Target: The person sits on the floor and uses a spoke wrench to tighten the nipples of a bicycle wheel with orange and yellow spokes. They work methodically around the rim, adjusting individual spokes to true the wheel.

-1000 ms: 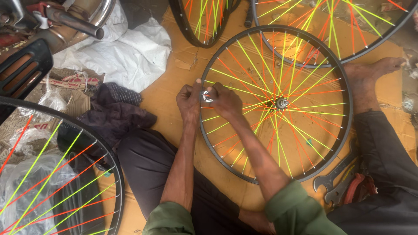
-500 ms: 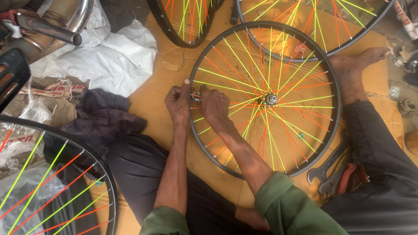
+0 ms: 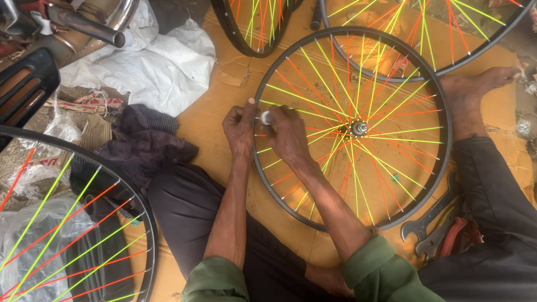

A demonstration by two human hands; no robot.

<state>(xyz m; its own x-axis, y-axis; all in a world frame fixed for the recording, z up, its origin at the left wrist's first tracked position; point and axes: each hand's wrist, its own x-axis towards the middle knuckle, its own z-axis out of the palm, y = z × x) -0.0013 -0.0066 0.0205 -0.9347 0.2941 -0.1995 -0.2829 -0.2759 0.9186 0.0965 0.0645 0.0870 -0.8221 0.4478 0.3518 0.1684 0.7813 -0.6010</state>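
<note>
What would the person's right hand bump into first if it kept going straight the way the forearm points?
The right hand points up and leftward, so it would probably first meet the small silvery tool at its fingertips, then the wheel rim there. The left hand sits just alongside. Depth is hard to judge.

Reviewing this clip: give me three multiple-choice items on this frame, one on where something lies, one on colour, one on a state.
1. Where do the spanners lie?
A. beside the wheel's rim, by the person's leg
B. on the white sheet
C. on the hub

2. What colours are the spokes of the wheel under the hands?
A. blue and white
B. orange-red and yellow-green
C. plain silver

3. How does that wheel stand?
A. upright against a wall
B. hanging from a hook
C. flat on the cardboard

Key: 1 A, they rest just outside the rim's lower right. 2 B, both colours fan out from the hub. 3 C, the left hand and right hand work over it at the rim, about a small silvery tool.
</note>
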